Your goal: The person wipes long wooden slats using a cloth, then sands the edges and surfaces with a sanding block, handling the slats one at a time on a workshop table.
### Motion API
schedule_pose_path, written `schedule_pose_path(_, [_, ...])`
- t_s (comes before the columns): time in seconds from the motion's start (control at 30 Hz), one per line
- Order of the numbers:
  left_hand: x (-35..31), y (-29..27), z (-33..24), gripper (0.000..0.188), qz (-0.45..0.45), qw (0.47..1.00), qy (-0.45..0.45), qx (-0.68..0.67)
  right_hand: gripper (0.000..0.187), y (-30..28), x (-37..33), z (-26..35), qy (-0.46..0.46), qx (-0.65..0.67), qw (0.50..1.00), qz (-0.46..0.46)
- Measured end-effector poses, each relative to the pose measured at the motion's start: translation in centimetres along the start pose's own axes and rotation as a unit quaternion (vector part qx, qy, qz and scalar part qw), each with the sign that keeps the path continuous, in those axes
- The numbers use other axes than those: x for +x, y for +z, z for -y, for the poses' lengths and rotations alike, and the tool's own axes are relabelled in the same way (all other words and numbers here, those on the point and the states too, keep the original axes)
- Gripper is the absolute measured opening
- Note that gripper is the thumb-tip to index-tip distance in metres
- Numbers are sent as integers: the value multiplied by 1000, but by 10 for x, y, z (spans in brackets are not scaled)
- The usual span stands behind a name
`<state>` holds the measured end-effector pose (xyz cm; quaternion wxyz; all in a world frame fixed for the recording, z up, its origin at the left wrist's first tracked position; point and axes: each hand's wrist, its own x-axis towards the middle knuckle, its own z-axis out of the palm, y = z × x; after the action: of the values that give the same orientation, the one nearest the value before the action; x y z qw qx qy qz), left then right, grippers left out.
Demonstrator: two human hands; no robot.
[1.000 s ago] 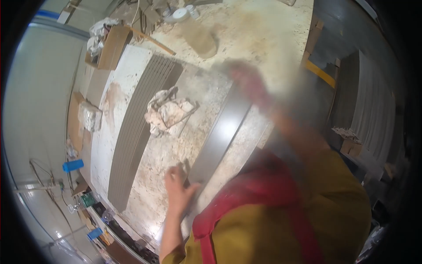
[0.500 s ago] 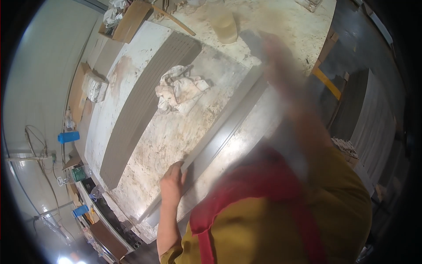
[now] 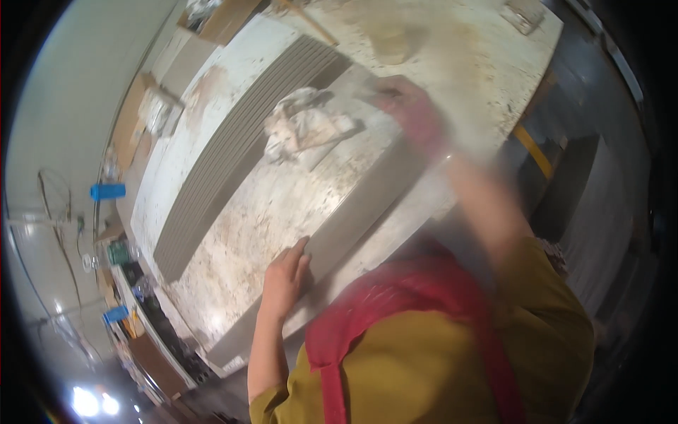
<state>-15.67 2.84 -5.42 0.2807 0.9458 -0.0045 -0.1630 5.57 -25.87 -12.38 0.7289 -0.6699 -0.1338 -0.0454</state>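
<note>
A long, flat-faced grey strip (image 3: 367, 201) lies diagonally across the near side of the worktable. My left hand (image 3: 284, 277) grips its edge at about the middle, with the thumb and fingers bent over it. At the strip's far end is my right hand (image 3: 413, 116), in a reddish glove or wrap and smeared by motion. Its fingers look curled round something greyish that I cannot make out. A crumpled, stained white cloth (image 3: 307, 131) rests beyond the strip. Past the cloth, several grooved grey strips (image 3: 233, 155) are lined up side by side.
The worktable (image 3: 240, 240) is whitish and stained. Near its far edge stands a yellowish container (image 3: 388, 44) beside a wooden stick (image 3: 311, 22). A cardboard box (image 3: 226, 21) sits at the far left, a blue object (image 3: 107, 191) at the left. More grey strips (image 3: 568, 187) are stacked to the right.
The near strip has turned, now showing a broad flat face instead of its ridged, shiny side. My right hand has drawn back toward me and left. My left hand stays on the strip.
</note>
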Motion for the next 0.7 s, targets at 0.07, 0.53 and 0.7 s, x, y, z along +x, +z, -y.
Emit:
schedule_pose_path(0.07, [-1,7,7,44,10,999,-3,50,30,1,8,-19,21,-33,999,-10])
schedule_pose_path(0.53, [-46,36,61,84,-110,980,-39,160,36,10,11,-10,124,-77,989,39])
schedule_pose_path(0.7, [-48,35,64,85,-63,988,-52,134,48,15,17,-19,136,-85,986,50])
